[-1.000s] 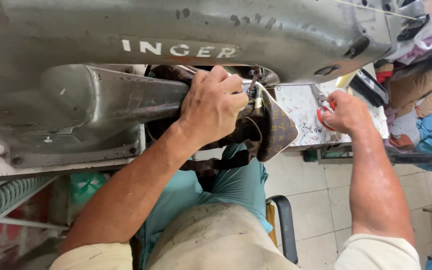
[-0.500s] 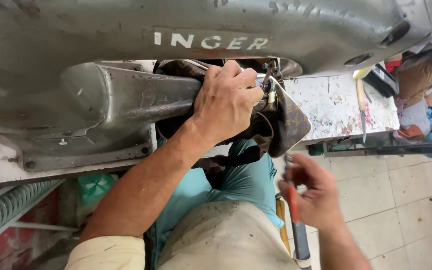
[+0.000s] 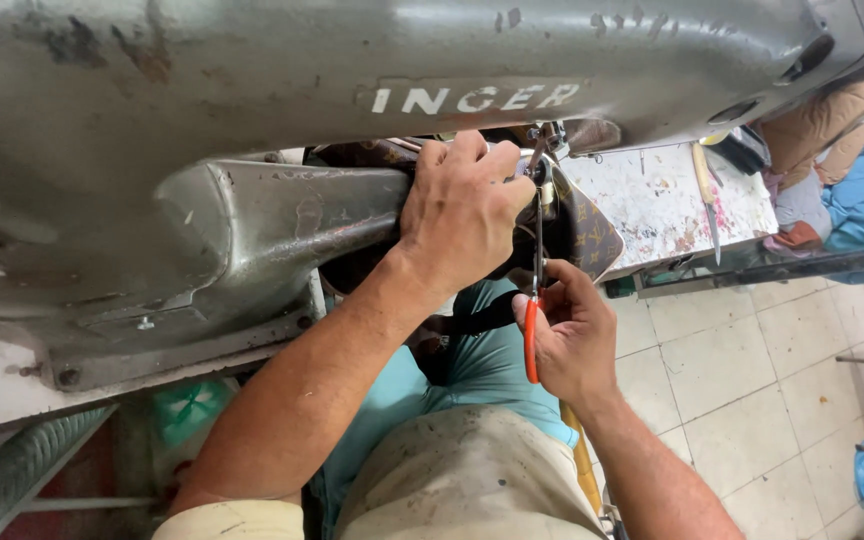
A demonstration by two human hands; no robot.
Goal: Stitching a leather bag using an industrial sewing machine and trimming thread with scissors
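A grey metal sewing machine (image 3: 252, 90) fills the top of the view, with its cylinder arm (image 3: 282, 225) jutting to the right. My left hand (image 3: 462, 215) presses a dark brown patterned bag piece (image 3: 587, 235) against the end of that arm, under the needle area. My right hand (image 3: 572, 335) holds red-handled scissors (image 3: 532, 300) upright, their blades reaching up beside my left fingers near the needle. Most of the brown piece is hidden behind my left hand.
A paint-stained white worktable (image 3: 652, 200) with a knife-like tool (image 3: 707, 195) lies behind the machine. Piled cloth in brown and blue (image 3: 852, 170) sits at the right. Below are my teal shirt, beige apron (image 3: 462, 480) and a tiled floor (image 3: 752, 390).
My right hand came back from the worktable with the red-handled scissors, dropped low, then rose to the needle area. My left hand stayed on the brown piece.
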